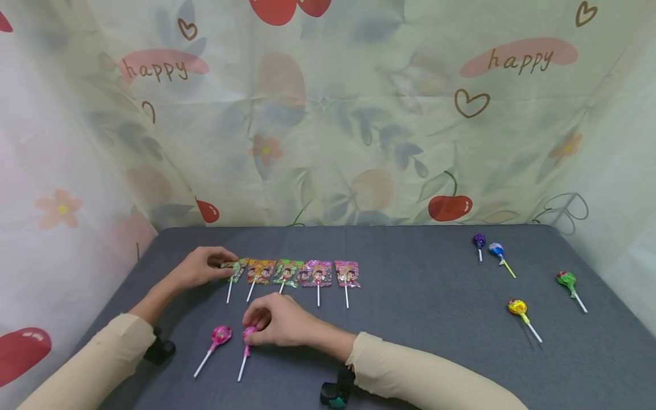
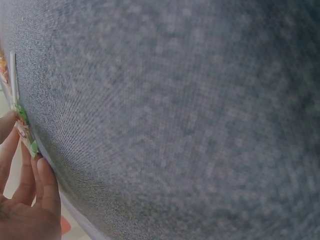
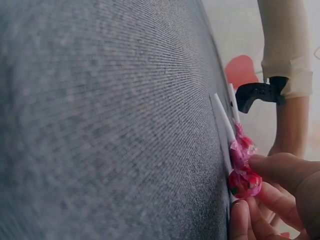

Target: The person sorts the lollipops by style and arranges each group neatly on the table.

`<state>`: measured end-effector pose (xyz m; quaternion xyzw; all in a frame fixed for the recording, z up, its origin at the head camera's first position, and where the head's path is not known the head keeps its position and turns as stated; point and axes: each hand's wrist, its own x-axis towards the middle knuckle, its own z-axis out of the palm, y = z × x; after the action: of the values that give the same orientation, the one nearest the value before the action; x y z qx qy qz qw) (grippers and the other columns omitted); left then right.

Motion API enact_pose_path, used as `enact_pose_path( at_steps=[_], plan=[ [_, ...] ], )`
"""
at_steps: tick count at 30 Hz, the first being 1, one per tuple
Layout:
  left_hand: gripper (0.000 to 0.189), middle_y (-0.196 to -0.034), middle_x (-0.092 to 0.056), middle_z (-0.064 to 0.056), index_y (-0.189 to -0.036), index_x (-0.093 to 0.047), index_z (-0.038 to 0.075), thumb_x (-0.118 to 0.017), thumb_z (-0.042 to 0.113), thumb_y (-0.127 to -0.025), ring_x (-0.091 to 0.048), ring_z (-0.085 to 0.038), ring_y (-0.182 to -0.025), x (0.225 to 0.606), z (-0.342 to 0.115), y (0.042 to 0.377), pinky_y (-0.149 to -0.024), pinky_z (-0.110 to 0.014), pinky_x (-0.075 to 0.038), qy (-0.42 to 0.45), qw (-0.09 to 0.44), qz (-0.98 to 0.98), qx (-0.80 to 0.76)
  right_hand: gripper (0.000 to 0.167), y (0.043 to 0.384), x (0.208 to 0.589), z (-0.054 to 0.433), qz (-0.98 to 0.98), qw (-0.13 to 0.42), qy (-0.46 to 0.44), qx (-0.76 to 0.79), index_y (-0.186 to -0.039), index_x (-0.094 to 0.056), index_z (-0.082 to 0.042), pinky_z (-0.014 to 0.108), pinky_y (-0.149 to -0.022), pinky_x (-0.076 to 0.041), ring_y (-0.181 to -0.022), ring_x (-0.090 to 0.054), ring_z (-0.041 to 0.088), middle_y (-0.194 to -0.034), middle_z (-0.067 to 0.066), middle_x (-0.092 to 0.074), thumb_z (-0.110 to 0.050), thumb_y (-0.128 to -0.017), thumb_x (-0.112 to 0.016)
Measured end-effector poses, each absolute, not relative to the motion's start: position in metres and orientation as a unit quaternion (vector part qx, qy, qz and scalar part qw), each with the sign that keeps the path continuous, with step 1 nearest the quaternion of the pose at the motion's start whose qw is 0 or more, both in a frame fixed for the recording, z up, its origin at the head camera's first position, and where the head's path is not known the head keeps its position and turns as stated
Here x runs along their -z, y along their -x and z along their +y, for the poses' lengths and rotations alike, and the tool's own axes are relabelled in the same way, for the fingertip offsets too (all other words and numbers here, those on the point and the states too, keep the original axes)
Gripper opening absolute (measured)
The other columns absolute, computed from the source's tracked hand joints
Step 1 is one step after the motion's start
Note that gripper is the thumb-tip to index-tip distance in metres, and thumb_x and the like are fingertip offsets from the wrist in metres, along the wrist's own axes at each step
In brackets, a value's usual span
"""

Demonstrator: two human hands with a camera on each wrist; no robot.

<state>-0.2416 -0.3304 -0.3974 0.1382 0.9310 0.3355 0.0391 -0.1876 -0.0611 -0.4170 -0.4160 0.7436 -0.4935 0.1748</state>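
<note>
My left hand (image 1: 202, 267) pinches the green-wrapped flat lollipop (image 1: 237, 270) at the left end of a row; in the left wrist view, thumb and fingertips hold the edges of its wrapper (image 2: 22, 129). Nearer the front, my right hand (image 1: 282, 320) holds a pink round lollipop (image 1: 246, 348) by its head, its white stick pointing toward me. The right wrist view has the thumb and fingers around the pink wrapper (image 3: 245, 184). Just left of that hand lies a second pink lollipop (image 1: 221, 335), apart from it on the cloth.
Right of the left hand, the row continues with orange (image 1: 261, 271), green (image 1: 287, 273) and pink flat-wrapped lollipops (image 1: 347, 274). Farther right lie purple (image 1: 479, 241), blue (image 1: 496, 249), green (image 1: 566, 279) and yellow round lollipops (image 1: 518, 308). A grey cloth (image 1: 410, 296) covers the table; patterned curtains enclose it.
</note>
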Motion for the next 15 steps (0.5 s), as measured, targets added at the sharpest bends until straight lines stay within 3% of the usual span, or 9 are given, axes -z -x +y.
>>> enact_pose_path(
  at_steps=[9,15],
  plan=[
    [0.028,-0.117,-0.067,-0.018,-0.118,-0.071,0.000,-0.076,0.013,-0.094,-0.065,-0.036,-0.106,0.397,-0.330,0.243,-0.085,-0.048,-0.052,-0.140,0.036,0.931,-0.335,0.024,0.190,0.413,-0.055,0.742,0.185,0.406,0.501,-0.100,-0.074,-0.002,0.018,-0.075,-0.051,-0.079,-0.064,0.003,-0.087,-0.007,-0.070,-0.008,-0.081,-0.086],
    [0.029,-0.116,-0.067,-0.018,-0.118,-0.072,0.000,-0.076,0.013,-0.093,-0.065,-0.037,-0.106,0.399,-0.331,0.243,-0.086,-0.051,-0.052,-0.143,0.033,0.932,-0.331,0.028,0.196,0.407,-0.042,0.718,0.199,0.410,0.526,-0.108,-0.072,0.001,0.023,-0.081,-0.052,-0.087,-0.067,0.010,-0.099,0.004,-0.071,-0.010,-0.085,-0.084]
  ],
)
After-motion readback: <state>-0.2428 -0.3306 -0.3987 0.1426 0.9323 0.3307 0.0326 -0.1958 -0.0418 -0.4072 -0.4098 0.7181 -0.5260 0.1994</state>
